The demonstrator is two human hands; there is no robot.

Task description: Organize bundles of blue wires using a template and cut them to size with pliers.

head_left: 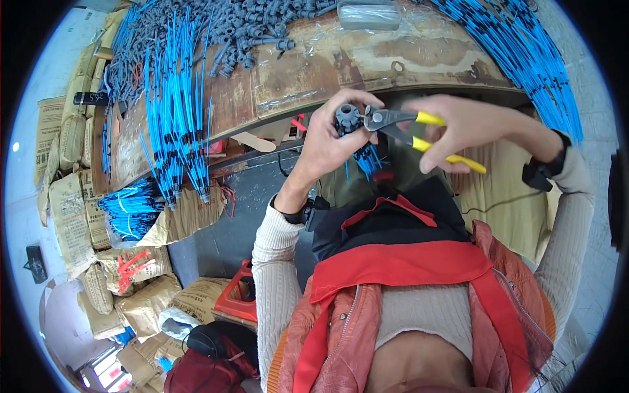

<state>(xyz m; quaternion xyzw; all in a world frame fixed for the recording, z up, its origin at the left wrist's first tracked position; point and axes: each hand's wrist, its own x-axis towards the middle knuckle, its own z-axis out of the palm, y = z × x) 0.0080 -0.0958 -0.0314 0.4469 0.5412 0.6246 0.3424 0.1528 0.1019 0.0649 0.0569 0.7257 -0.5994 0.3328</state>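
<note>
My left hand (pixel 325 145) is closed around a dark grey plastic fitting (pixel 348 114), whose round, notched end points up. Thin blue rods (pixel 368 161) hang below it; whether they join the fitting is hidden by my fingers. My right hand (pixel 462 128), slightly blurred, grips the yellow handles of a pair of cutting pliers (pixel 394 118). The handles are spread apart. The pliers' metal head lies against the side of the fitting, beside my left thumb, and I cannot tell whether its jaws bite on anything.
A worn wooden table (pixel 327 75) carries a heap of grey fittings (pixel 229 29), a bundle of blue rods (pixel 178 111) and a clear box (pixel 368 14). More blue rods (pixel 524 59) lie at the far right. Brown sacks (pixel 72 209) and a red stool (pixel 234 298) stand to the left.
</note>
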